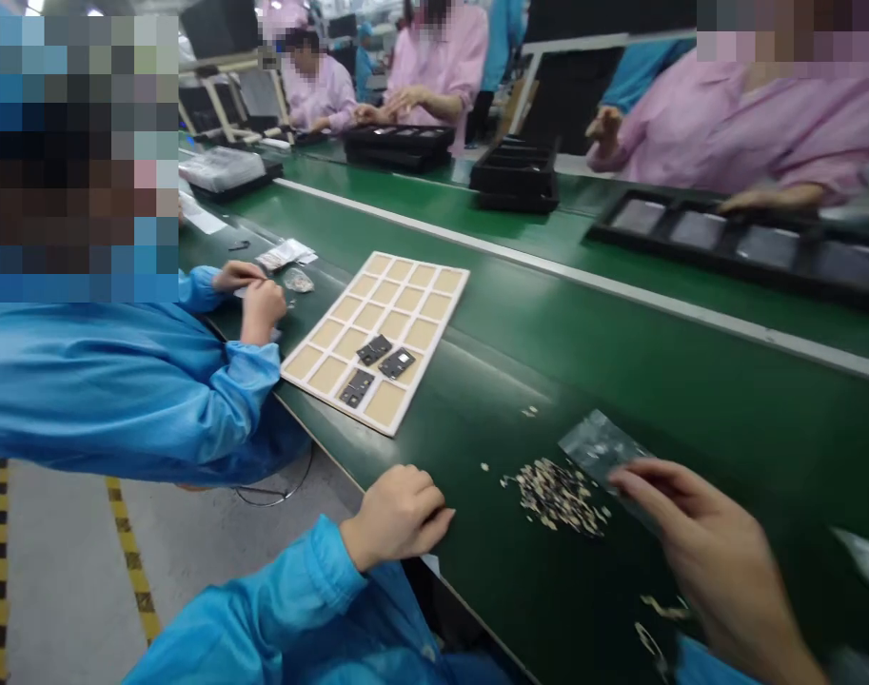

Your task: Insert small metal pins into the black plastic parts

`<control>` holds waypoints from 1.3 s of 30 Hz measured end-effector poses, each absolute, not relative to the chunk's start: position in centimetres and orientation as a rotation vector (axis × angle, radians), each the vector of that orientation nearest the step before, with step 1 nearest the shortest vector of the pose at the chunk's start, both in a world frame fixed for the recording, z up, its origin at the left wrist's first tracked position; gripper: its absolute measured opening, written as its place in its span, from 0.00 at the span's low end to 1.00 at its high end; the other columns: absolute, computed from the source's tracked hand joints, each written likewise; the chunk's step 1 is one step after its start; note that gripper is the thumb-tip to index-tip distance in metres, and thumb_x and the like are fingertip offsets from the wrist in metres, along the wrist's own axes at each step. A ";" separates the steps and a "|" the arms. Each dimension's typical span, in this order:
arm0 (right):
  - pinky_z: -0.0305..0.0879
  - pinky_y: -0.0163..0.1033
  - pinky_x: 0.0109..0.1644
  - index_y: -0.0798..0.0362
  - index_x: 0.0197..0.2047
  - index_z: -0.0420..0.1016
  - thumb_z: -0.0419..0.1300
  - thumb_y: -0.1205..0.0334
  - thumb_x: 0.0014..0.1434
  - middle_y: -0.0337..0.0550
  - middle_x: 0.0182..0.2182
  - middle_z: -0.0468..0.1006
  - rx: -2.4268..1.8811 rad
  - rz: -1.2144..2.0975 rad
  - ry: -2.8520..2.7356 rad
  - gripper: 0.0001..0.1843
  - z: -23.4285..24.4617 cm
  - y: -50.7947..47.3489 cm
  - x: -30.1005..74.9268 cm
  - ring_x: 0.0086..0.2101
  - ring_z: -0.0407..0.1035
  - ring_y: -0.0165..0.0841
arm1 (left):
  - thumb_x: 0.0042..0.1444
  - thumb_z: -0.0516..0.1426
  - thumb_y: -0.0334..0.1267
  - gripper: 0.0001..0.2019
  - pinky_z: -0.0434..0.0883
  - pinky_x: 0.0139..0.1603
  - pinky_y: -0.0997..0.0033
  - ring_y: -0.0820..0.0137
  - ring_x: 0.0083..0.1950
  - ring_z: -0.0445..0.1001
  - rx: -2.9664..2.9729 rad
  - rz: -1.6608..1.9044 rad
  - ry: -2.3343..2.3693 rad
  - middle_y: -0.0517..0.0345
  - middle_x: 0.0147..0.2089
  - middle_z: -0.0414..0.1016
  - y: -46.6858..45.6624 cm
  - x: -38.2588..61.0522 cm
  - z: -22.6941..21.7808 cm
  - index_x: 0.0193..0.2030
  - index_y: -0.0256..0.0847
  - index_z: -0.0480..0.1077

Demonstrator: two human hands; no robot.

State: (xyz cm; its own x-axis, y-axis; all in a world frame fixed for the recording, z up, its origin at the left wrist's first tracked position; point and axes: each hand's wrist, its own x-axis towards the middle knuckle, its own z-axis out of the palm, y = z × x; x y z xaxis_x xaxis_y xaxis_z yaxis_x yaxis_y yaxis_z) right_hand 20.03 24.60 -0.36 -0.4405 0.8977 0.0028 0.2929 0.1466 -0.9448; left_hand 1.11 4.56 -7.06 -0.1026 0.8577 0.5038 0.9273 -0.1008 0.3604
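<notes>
Plastic Bag in Right Hand Beside Loose Parts Pile

The clear plastic bag (597,440) is located above the green work surface (520,580), at the upper right of a pile of small parts (559,497). The right hand (720,542) grips the bag's near end between thumb and fingers. Contact between bag and pile cannot be determined.

The pile consists of pale and dark pieces, heaped at the centre and scattered at its margin. A few pieces lie apart, toward the grid panel. Thin pale strips (666,607) lie near the right wrist.

The left hand (398,514) is positioned at the near edge of the surface, left of the pile, with its fingers curled inward. Whether it contains anything cannot be determined.

The grid panel (385,403), with white dividers and tan cells, lies flat beyond the left hand. Three dark flat components (357,388) rest on its near half.

To the left of the panel, a co-worker in blue brings both hands (263,306) together near small bags (286,254). A light strip (548,259) runs lengthwise along the surface. Beyond it, co-workers in pink are stationed at black trays (597,231).
</notes>
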 end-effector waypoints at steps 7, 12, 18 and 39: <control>0.67 0.37 0.34 0.52 0.29 0.72 0.65 0.50 0.48 0.40 0.26 0.73 -0.996 1.671 -1.786 0.14 -1.7 21.1 18.9 0.28 0.67 0.32 | 0.56 0.61 0.41 0.09 0.69 0.33 0.73 0.72 0.31 0.71 -1.978 -1.842 -2.377 0.56 0.31 0.74 7.8 2.0 -2.9 0.39 0.38 0.72; 0.65 0.35 0.33 0.53 0.30 0.72 0.60 0.55 0.53 0.39 0.26 0.72 -0.854 1.618 -1.951 0.09 -1.4 20.1 18.9 0.28 0.67 0.31 | 0.51 0.63 0.40 0.10 0.70 0.34 0.74 0.72 0.32 0.72 -1.981 -2.110 -2.456 0.56 0.32 0.76 10.2 3.4 -1.4 0.38 0.37 0.74; 0.64 0.35 0.34 0.52 0.31 0.72 0.57 0.60 0.57 0.38 0.26 0.73 -0.734 1.513 -2.102 0.06 -0.9 19.3 19.2 0.28 0.67 0.30 | 0.55 0.59 0.40 0.08 0.70 0.32 0.75 0.72 0.30 0.74 -1.999 -2.130 -2.511 0.56 0.29 0.77 10.4 4.0 -1.3 0.33 0.36 0.75; 0.67 0.39 0.38 0.51 0.35 0.76 0.55 0.66 0.64 0.42 0.30 0.79 -0.616 0.882 -2.284 0.09 -1.3 18.0 19.4 0.32 0.73 0.35 | 0.61 0.56 0.29 0.06 0.76 0.37 0.71 0.68 0.36 0.79 -2.077 -1.238 -1.731 0.48 0.37 0.81 9.1 4.7 -2.1 0.43 0.34 0.72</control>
